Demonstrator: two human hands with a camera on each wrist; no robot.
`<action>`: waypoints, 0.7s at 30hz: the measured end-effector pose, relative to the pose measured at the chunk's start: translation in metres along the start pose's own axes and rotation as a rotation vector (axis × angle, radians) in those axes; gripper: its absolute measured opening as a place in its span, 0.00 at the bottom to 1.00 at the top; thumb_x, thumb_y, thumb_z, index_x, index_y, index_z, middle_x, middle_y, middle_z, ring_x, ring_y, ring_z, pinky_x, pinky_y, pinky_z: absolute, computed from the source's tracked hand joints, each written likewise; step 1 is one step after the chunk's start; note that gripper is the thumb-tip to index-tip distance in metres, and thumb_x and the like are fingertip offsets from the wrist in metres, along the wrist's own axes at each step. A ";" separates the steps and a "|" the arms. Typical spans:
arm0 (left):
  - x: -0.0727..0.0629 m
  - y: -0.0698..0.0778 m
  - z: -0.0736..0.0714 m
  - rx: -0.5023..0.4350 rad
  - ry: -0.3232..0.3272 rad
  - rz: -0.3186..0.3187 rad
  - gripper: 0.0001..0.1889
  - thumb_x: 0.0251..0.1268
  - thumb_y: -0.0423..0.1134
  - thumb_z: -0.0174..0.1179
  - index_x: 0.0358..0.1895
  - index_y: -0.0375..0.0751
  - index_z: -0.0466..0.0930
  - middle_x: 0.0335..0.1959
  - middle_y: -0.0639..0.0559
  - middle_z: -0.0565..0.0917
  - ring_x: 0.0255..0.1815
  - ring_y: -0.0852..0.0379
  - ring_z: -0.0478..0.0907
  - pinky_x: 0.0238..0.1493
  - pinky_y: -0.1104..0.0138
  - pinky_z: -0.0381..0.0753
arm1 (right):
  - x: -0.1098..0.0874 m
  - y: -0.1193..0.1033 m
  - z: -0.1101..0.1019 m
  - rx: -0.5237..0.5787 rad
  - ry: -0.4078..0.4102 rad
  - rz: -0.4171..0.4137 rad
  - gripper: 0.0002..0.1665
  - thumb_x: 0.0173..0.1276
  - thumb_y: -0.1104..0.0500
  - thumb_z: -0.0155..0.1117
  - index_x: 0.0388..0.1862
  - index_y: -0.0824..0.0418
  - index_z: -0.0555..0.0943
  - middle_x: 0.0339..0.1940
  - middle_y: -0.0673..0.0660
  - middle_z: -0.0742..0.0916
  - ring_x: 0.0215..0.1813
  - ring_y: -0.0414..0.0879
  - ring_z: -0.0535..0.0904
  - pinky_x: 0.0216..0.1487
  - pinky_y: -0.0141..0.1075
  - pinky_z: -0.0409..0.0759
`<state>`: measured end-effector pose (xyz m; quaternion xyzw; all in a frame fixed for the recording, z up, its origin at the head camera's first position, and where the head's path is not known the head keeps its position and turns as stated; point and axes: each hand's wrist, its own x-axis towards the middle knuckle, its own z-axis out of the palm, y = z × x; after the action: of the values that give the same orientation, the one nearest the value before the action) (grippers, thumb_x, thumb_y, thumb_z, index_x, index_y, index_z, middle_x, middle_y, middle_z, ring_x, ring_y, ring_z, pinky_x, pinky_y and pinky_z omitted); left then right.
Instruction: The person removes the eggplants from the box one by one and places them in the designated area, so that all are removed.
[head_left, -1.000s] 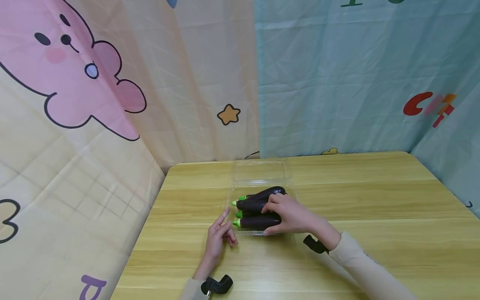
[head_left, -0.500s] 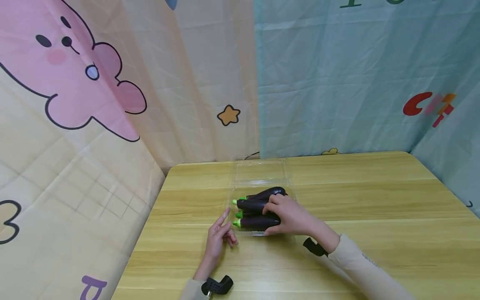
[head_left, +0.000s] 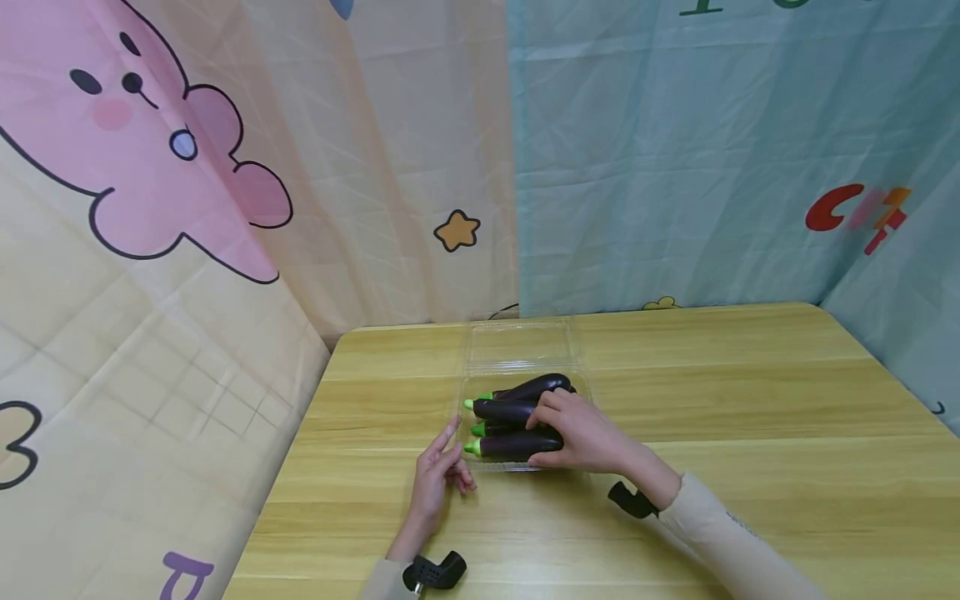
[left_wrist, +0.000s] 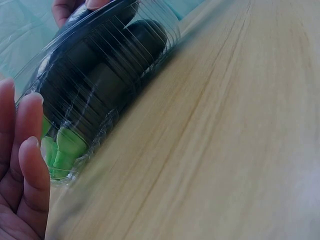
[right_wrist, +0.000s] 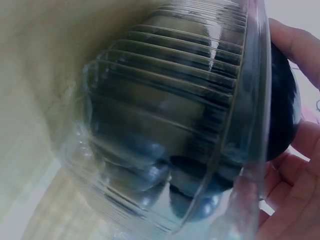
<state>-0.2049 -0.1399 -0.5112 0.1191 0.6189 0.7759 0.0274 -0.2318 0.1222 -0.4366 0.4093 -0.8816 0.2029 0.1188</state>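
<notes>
Several dark purple eggplants with green stem ends lie in a clear plastic clamshell box (head_left: 491, 467) near the middle of the table. My right hand (head_left: 577, 432) grips the rounded right end of the front eggplant (head_left: 513, 445), thumb in front and fingers over the top. In the right wrist view this eggplant (right_wrist: 284, 107) rises above the box's rim. At the box's left end is my left hand (head_left: 433, 479), its fingers extended along the wall and holding nothing. In the left wrist view, green stem ends (left_wrist: 67, 150) show through the ribbed wall beside those fingertips.
The box's clear lid (head_left: 522, 343) lies folded back toward the table's far edge. Printed curtains (head_left: 645, 158) hang behind and along the sides of the wooden table (head_left: 712, 383). Each wrist carries a black camera mount (head_left: 435, 572).
</notes>
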 end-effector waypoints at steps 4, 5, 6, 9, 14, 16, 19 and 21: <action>0.000 0.000 0.000 0.002 0.000 -0.003 0.27 0.74 0.36 0.46 0.71 0.29 0.54 0.13 0.53 0.78 0.16 0.58 0.79 0.17 0.72 0.74 | -0.002 0.002 0.002 0.024 0.020 -0.004 0.23 0.54 0.40 0.72 0.41 0.53 0.81 0.38 0.45 0.75 0.43 0.42 0.70 0.44 0.41 0.71; 0.000 0.001 0.000 0.002 0.000 -0.004 0.27 0.74 0.36 0.46 0.71 0.29 0.53 0.13 0.53 0.78 0.16 0.58 0.79 0.17 0.72 0.74 | -0.002 0.003 0.002 0.033 0.022 -0.004 0.23 0.55 0.40 0.71 0.41 0.53 0.81 0.38 0.44 0.75 0.43 0.42 0.70 0.43 0.40 0.71; 0.000 0.001 0.000 0.003 0.001 -0.004 0.27 0.74 0.36 0.45 0.71 0.29 0.53 0.13 0.53 0.78 0.16 0.58 0.79 0.17 0.72 0.74 | -0.003 0.003 0.002 0.042 0.023 -0.001 0.23 0.55 0.40 0.71 0.41 0.53 0.81 0.39 0.44 0.75 0.43 0.41 0.69 0.43 0.40 0.71; -0.001 0.001 0.000 0.003 0.004 -0.006 0.27 0.74 0.36 0.45 0.71 0.29 0.53 0.13 0.53 0.78 0.16 0.58 0.79 0.17 0.72 0.74 | -0.004 0.004 0.002 0.078 0.022 0.013 0.22 0.56 0.39 0.70 0.42 0.52 0.80 0.40 0.44 0.76 0.43 0.41 0.70 0.42 0.39 0.72; -0.001 0.001 0.001 -0.002 0.007 -0.012 0.28 0.74 0.36 0.46 0.71 0.29 0.53 0.13 0.53 0.77 0.16 0.58 0.78 0.17 0.72 0.74 | -0.006 0.005 0.001 0.138 0.010 0.048 0.22 0.58 0.38 0.67 0.43 0.51 0.80 0.41 0.44 0.76 0.43 0.40 0.70 0.42 0.38 0.72; -0.001 0.001 0.001 -0.005 0.009 -0.015 0.28 0.74 0.37 0.47 0.71 0.29 0.54 0.13 0.53 0.78 0.16 0.58 0.78 0.17 0.71 0.74 | -0.007 0.006 0.001 0.156 0.010 0.053 0.22 0.59 0.38 0.66 0.44 0.51 0.80 0.41 0.44 0.76 0.44 0.40 0.70 0.43 0.38 0.72; -0.001 0.001 0.001 -0.008 0.008 -0.014 0.28 0.74 0.37 0.47 0.72 0.29 0.53 0.14 0.53 0.78 0.16 0.59 0.78 0.17 0.72 0.74 | -0.008 0.007 0.001 0.173 0.018 0.051 0.22 0.60 0.39 0.67 0.44 0.51 0.79 0.41 0.44 0.76 0.44 0.40 0.70 0.44 0.39 0.72; 0.000 0.001 0.001 -0.009 0.005 -0.012 0.28 0.74 0.37 0.46 0.72 0.29 0.53 0.14 0.53 0.78 0.16 0.59 0.78 0.17 0.72 0.75 | -0.008 0.007 0.001 0.182 0.025 0.049 0.21 0.60 0.39 0.67 0.44 0.52 0.79 0.42 0.44 0.76 0.45 0.40 0.70 0.44 0.39 0.72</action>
<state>-0.2041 -0.1388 -0.5105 0.1132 0.6163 0.7787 0.0309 -0.2322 0.1318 -0.4422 0.3943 -0.8675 0.2903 0.0873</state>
